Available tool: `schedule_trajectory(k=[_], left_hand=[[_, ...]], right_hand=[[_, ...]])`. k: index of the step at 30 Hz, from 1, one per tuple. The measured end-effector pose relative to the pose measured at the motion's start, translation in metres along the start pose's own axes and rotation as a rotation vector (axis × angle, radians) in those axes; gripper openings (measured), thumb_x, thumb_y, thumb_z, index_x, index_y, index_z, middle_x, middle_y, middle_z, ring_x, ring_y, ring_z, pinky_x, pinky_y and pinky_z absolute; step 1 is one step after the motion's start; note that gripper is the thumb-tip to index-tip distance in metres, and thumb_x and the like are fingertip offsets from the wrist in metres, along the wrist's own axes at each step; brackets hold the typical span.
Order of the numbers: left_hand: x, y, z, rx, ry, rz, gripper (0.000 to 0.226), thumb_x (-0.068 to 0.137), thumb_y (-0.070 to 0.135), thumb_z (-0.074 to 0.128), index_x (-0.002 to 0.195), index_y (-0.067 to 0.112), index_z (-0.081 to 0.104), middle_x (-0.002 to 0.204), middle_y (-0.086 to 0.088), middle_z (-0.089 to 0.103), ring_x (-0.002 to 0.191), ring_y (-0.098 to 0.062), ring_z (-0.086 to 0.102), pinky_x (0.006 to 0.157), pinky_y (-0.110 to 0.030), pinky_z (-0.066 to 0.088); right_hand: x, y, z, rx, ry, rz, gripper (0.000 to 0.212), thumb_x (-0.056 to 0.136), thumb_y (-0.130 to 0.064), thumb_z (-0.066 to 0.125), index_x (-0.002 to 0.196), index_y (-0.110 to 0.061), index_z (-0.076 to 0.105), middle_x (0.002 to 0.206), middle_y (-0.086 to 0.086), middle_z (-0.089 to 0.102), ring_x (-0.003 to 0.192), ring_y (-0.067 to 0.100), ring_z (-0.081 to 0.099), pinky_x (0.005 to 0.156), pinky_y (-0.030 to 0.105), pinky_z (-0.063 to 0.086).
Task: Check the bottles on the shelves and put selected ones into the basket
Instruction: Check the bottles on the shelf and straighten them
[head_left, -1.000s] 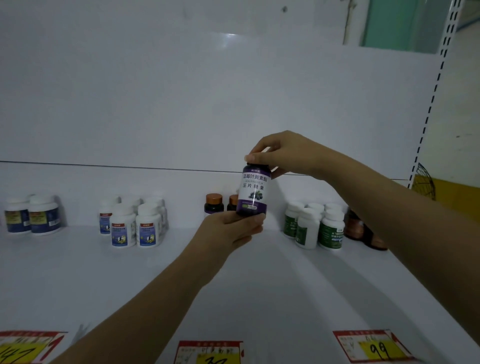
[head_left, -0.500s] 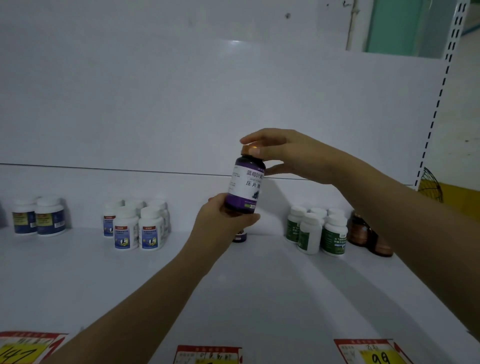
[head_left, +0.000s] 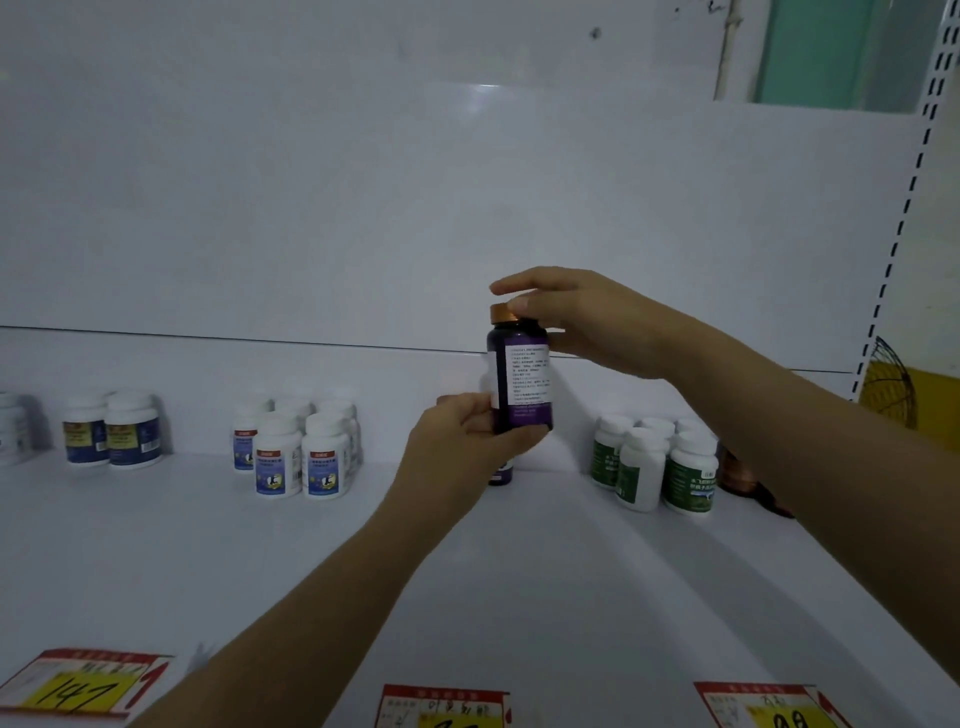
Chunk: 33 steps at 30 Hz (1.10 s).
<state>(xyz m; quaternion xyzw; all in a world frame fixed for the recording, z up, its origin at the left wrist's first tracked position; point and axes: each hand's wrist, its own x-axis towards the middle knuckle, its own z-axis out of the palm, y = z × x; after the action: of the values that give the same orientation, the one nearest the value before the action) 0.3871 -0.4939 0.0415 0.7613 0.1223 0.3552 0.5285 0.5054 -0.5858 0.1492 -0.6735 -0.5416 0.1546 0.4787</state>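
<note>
Left hand (head_left: 457, 441) grips purple bottle (head_left: 519, 382) base; right hand (head_left: 587, 322) pinches its cap.

Two arms show, both bare from the picture's edge to the fingertips. The left forearm (head_left: 322, 597) stretches from the edge at about 7 o'clock, long and slim, narrowing to the wrist, and ends in the left hand (head_left: 457, 441) just below centre. The right forearm (head_left: 805, 431) stretches from about 4 o'clock, looking thicker where it is nearest the camera, and ends in the right hand (head_left: 587, 322) near centre. The fingers are slender, and the right thumb (head_left: 521, 303) has a short nail. Dim light hides finer detail.
</note>
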Motion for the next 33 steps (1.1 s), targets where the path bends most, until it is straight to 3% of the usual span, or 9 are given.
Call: schedule_trajectory(k=[5, 10, 13, 17, 22, 25, 28, 31, 33], left_hand=[[-0.005, -0.004, 0.004, 0.070, 0.260, 0.140, 0.040, 0.069, 0.029, 0.081, 0.095, 0.027, 0.050, 0.083, 0.016, 0.060, 0.072, 0.002, 0.059, 0.056, -0.002, 0.045], [-0.004, 0.005, -0.004, -0.102, 0.004, 0.045, 0.046, 0.071, 0.028, 0.079, 0.108, 0.024, 0.051, 0.103, 0.006, 0.067, 0.094, -0.013, 0.065, 0.079, -0.022, 0.052], [-0.003, 0.009, -0.007, -0.122, -0.108, 0.031, 0.038, 0.078, 0.026, 0.073, 0.110, 0.027, 0.052, 0.096, 0.009, 0.065, 0.091, -0.010, 0.062, 0.073, -0.017, 0.049], [-0.003, 0.005, -0.003, -0.172, 0.015, 0.036, 0.043, 0.076, 0.021, 0.075, 0.111, 0.024, 0.051, 0.101, 0.005, 0.063, 0.092, -0.012, 0.062, 0.068, -0.014, 0.047], [-0.005, 0.007, -0.001, 0.033, 0.220, 0.168, 0.054, 0.070, 0.027, 0.081, 0.108, 0.027, 0.043, 0.089, 0.016, 0.053, 0.075, 0.000, 0.056, 0.051, -0.001, 0.042], [-0.004, 0.010, -0.010, 0.016, 0.102, 0.143, 0.051, 0.071, 0.030, 0.078, 0.107, 0.029, 0.041, 0.087, 0.025, 0.052, 0.074, 0.008, 0.054, 0.054, -0.001, 0.043], [-0.001, 0.015, -0.020, -0.064, -0.064, 0.073, 0.039, 0.078, 0.021, 0.073, 0.111, 0.021, 0.053, 0.095, 0.013, 0.064, 0.080, 0.004, 0.061, 0.063, -0.007, 0.051], [0.000, 0.012, -0.022, -0.018, -0.038, 0.109, 0.041, 0.074, 0.018, 0.077, 0.110, 0.019, 0.057, 0.094, 0.010, 0.066, 0.083, 0.000, 0.065, 0.073, -0.013, 0.053], [-0.001, 0.009, -0.022, -0.046, -0.027, 0.123, 0.044, 0.071, 0.016, 0.078, 0.109, 0.023, 0.055, 0.090, 0.016, 0.065, 0.076, 0.007, 0.065, 0.065, -0.008, 0.052]], right_hand=[[0.000, -0.006, 0.004, -0.220, 0.100, -0.017, 0.032, 0.091, -0.039, 0.059, 0.111, -0.016, 0.069, 0.107, -0.004, 0.069, 0.098, 0.009, 0.065, 0.082, 0.021, 0.055], [-0.005, -0.007, -0.003, -0.024, 0.056, -0.083, 0.024, 0.098, -0.021, 0.050, 0.116, -0.019, 0.066, 0.116, 0.001, 0.067, 0.108, 0.014, 0.064, 0.088, 0.028, 0.055], [-0.009, -0.007, -0.004, 0.101, -0.033, -0.079, 0.027, 0.099, -0.012, 0.045, 0.118, -0.018, 0.064, 0.121, 0.008, 0.064, 0.113, 0.016, 0.062, 0.092, 0.031, 0.054], [-0.008, -0.007, -0.005, 0.124, -0.051, -0.044, 0.028, 0.098, -0.020, 0.049, 0.123, -0.023, 0.060, 0.123, 0.000, 0.063, 0.113, 0.015, 0.061, 0.087, 0.030, 0.055], [-0.004, -0.006, 0.001, 0.014, 0.069, -0.024, 0.029, 0.090, -0.035, 0.060, 0.111, -0.018, 0.068, 0.106, 0.000, 0.070, 0.089, 0.013, 0.069, 0.076, 0.024, 0.058], [-0.004, -0.001, 0.001, 0.130, 0.076, -0.054, 0.022, 0.095, -0.023, 0.054, 0.110, -0.015, 0.068, 0.110, 0.004, 0.070, 0.094, 0.016, 0.068, 0.081, 0.027, 0.057], [-0.004, 0.004, 0.002, 0.242, 0.023, -0.070, 0.024, 0.098, -0.013, 0.047, 0.115, -0.013, 0.064, 0.114, 0.005, 0.067, 0.102, 0.017, 0.066, 0.083, 0.028, 0.057], [-0.001, 0.006, 0.006, 0.339, -0.011, -0.089, 0.023, 0.099, -0.008, 0.044, 0.114, -0.012, 0.061, 0.111, 0.009, 0.065, 0.101, 0.021, 0.065, 0.082, 0.030, 0.056], [0.001, 0.007, 0.009, 0.387, -0.005, -0.108, 0.023, 0.099, -0.007, 0.043, 0.113, -0.011, 0.060, 0.112, 0.012, 0.063, 0.102, 0.024, 0.064, 0.084, 0.033, 0.056]])
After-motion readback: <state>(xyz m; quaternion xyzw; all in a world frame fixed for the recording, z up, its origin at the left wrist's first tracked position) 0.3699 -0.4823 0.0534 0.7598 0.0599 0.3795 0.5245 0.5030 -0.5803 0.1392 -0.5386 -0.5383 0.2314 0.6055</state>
